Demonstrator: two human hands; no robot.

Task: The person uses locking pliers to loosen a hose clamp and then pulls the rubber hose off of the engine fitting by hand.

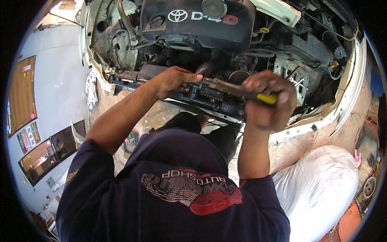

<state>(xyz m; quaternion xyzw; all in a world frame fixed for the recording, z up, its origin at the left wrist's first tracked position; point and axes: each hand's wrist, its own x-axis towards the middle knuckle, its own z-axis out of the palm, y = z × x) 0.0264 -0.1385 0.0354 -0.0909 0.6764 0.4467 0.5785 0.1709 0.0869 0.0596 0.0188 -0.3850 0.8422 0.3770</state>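
My right hand [272, 107] is wrapped round a pair of pliers [227, 86] with rusty brown metal and a yellow-and-black grip; motion smears both. The tool's narrow end points left, close to the fingertips of my left hand [174, 80]. Those left fingers are pressed together above the radiator's top edge [207, 96], and whatever sits between them is too small to make out. Just beyond my hands a dark hose [213, 62] runs down from the black engine cover [197, 24].
A round metal disc-shaped piece [214, 8] lies on the engine cover. To the right are a metal bracket [288, 74] and a black box [308, 50]. The pale car body edge [318, 123] curves round the bay. A white covered bulk [322, 181] stands at lower right.
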